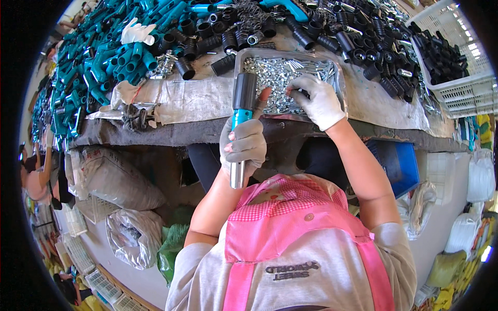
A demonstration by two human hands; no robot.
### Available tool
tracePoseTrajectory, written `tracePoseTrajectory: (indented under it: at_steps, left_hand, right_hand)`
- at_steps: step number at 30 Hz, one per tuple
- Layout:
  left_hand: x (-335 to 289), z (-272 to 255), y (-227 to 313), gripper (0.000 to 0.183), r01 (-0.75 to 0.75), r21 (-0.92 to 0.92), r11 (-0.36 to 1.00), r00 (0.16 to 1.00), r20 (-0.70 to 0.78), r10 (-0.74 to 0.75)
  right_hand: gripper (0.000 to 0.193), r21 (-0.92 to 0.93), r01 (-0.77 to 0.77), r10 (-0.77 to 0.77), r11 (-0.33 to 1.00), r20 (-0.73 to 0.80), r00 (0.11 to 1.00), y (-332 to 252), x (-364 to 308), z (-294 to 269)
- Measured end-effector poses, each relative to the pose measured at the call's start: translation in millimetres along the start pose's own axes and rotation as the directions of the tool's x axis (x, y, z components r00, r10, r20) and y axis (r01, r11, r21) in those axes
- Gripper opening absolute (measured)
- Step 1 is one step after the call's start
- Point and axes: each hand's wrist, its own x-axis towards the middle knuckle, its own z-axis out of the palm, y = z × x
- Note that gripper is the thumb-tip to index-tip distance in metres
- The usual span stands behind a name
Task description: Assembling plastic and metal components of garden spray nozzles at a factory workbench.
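My gloved left hand (pixel 244 142) is wrapped round a tool part with a black collar, a teal plastic body and a bare metal tube (pixel 237 175). The part stands nearly upright in the view, black end toward the table, and my left thumb points up beside that collar. Beyond it lies a clear plastic tray (pixel 340 85) of small silvery screws and nuts (pixel 280 72). My gloved right hand (pixel 320 101) hovers over the right side of this tray. Its thumb and forefinger are pinched together; whatever may be between them is too small to tell.
Teal plastic housings (pixel 98 67) are heaped at the left, with a white glove (pixel 137 32) on top. Black ribbed sleeves (pixel 363 52) cover the back and right. A white crate (pixel 461 90) holds black parts. A blue bin (pixel 399 168) and sacks (pixel 119 179) sit below the table edge.
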Motion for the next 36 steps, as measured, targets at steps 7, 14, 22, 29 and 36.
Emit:
tracePoseTrajectory:
  at_steps: [7,14,22,29,36]
  left_hand:
    - [2.2,-8.5,-1.0,0.035,0.08,-0.021,0.997,0.991,-0.104,-0.082]
    - [-1.7,-7.8,-5.0,0.038,0.061,0.193,0.979,0.969,-0.245,-0.013]
    - [0.3,-9.4,-4.4,0.044,0.137,0.403,0.905,0.952,-0.305,-0.009]
    - [0.1,-8.2,-11.3,0.036,0.164,0.334,0.928,0.939,-0.342,-0.043]
    - [-4.5,-12.8,-9.9,0.037,0.18,0.463,0.868,0.937,-0.35,-0.007]
  right_hand:
    - [0.007,0.788,-0.163,0.064,0.594,0.156,0.986,-51.9,-7.9,-0.2]
    - [0.01,0.825,-0.358,0.237,0.436,0.279,0.931,-50.6,-20.4,7.0]
    - [0.028,0.759,-0.64,0.224,-0.118,0.648,0.728,-40.3,-26.7,5.5]
    - [0.027,0.709,-0.689,0.151,-0.15,0.705,0.693,-33.5,-29.8,8.2]
    - [0.039,0.713,-0.65,0.306,0.264,0.577,0.757,-41.6,-27.7,-5.9]
